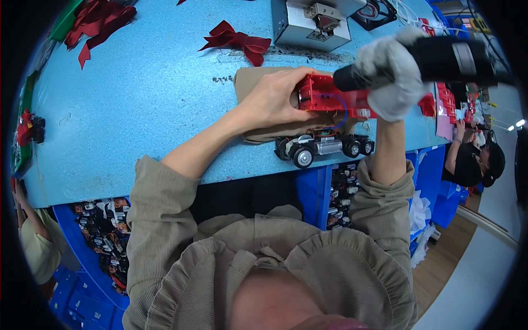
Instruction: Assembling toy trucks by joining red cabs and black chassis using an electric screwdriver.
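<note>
My bare left hand (272, 99) grips the left end of a red plastic toy truck body (322, 103), thumb and fingers on opposite sides of its hollow underside. In a white glove, my right hand (397, 74) is closed around a black electric screwdriver (448, 57), held nearly level over the right part of the body. Its dark nose hangs over the body, and I cannot tell whether the bit touches. A blue wire (346, 114) loops from the body toward the wheeled truck chassis (327, 147) at the table's near edge. Beneath the body lies a folded brown cloth (248, 82).
Dark red ribbon bows (237, 42) lie on the blue table (165, 104). A grey metal fixture (308, 34) and a black fan (375, 12) stand at the back. Bins of small parts (102, 236) sit below. Other people (473, 162) are at both sides.
</note>
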Motion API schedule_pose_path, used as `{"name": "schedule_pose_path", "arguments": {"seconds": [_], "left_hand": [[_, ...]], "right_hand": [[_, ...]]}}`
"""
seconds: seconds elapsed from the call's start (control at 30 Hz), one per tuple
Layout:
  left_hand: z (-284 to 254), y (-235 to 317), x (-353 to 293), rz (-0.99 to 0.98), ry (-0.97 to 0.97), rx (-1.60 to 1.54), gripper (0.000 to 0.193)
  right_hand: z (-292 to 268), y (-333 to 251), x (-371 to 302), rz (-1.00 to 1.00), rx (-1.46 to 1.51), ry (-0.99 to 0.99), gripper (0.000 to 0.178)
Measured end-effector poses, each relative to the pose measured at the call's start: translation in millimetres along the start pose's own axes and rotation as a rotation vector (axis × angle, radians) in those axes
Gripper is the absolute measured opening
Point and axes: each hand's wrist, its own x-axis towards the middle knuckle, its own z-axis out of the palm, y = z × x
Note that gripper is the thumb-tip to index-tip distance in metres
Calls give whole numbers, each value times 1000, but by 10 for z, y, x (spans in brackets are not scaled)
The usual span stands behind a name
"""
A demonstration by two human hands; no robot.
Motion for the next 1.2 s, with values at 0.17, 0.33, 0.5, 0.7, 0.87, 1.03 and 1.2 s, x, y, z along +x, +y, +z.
{"name": "schedule_pose_path", "arguments": {"seconds": [0.17,0.33,0.5,0.7,0.87,1.03,1.2], "left_hand": [[-43,48,1,-46,-62,32,64],[-1,53,2,-34,-46,66,63],[23,35,-37,-42,-6,35,58],[-2,62,-19,-68,-59,66,66],[-4,16,-31,-80,-63,67,66],[21,26,-25,-56,-47,81,63],[46,-17,-29,-3,11,81,60]], "right_hand": [[124,39,-21,-87,-19,42,15],[2,180,-15,-267,-461,77,16],[249,42,93,-24,-325,249,11],[254,45,97,104,-265,334,12],[385,-42,124,66,-150,404,13],[250,88,125,53,-224,332,17],[368,13,114,56,-169,350,17]]}}
